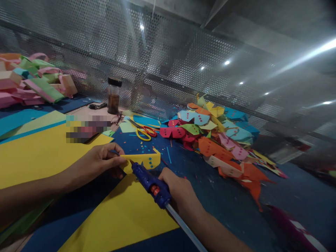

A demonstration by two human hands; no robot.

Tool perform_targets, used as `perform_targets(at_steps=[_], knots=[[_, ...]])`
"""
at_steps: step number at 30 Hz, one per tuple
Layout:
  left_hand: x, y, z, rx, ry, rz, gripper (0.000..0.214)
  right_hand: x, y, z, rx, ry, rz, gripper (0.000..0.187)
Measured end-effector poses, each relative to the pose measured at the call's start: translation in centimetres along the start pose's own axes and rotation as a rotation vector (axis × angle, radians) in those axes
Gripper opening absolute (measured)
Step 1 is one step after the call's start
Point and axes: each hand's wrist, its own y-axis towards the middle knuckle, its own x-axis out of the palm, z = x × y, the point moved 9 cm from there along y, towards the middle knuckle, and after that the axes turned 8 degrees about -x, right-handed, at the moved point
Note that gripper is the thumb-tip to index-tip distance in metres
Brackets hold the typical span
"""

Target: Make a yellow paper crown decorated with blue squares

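Observation:
My left hand [109, 159] pinches the left end of a folded yellow paper butterfly [154, 161] that has small blue marks on its wing. In my right hand [178, 187] is a dark blue glue gun [147, 180], its fingers wrapped round the handle. A long clear glue stick [183, 225] trails from the gun's back end. The gun's nozzle meets the butterfly's fold close to my left fingertips; whether glue is coming out I cannot tell. Below both hands lies a large yellow paper sheet [123, 217] on the dark blue surface.
Scissors [144, 133] with red and yellow handles lie beyond my hands among paper scraps. A heap of coloured paper butterflies [215, 148] spreads to the right. A dark-lidded jar [113, 98] stands near the perforated metal screen [147, 70]. Folded paper pieces [44, 89] pile at the far left.

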Motion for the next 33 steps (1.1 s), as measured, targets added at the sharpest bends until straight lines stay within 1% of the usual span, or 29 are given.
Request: perform_targets(at_steps=[7, 13, 18, 25, 33], knots=[[0.03, 0.02, -0.12, -0.007, -0.004, -0.005, 0.047, -0.13, -0.03, -0.31, -0.022, -0.015, 0.015, 0.019], [0.09, -0.01, -0.1, -0.009, -0.004, -0.003, 0.048, 0.14, -0.04, -0.44, -0.075, -0.047, 0.016, 0.021], [0.17, -0.06, -0.01, -0.014, 0.023, -0.003, 0.048, 0.32, -0.13, -0.13, -0.033, -0.069, -0.003, 0.018], [0.13, 0.05, -0.13, -0.013, 0.012, -0.001, 0.05, 0.23, -0.21, -0.66, -0.102, -0.089, -0.015, 0.021], [0.01, -0.07, -0.22, -0.013, 0.026, -0.002, 0.044, 0.02, -0.18, -0.6, -0.087, -0.093, 0.01, 0.02]])
